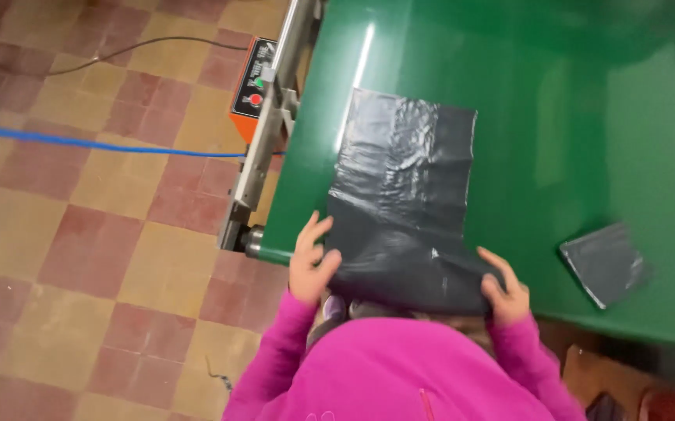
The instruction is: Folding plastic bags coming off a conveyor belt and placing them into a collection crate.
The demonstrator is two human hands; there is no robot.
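Note:
A black plastic bag (404, 195) lies flat on the green belt (587, 125), its near end hanging over the belt's front edge. My left hand (310, 265) pinches the bag's near left corner, thumb on top. My right hand (503, 290) grips the near right corner. Both sleeves are bright pink. A smaller folded dark bag (606, 263) rests on the belt to the right, apart from my hands.
An orange control box (253, 82) with buttons is fixed to the metal frame (271, 132) at the belt's left side. A blue hose (80, 143) and a dark cable (119, 48) cross the red-and-tan tiled floor at left.

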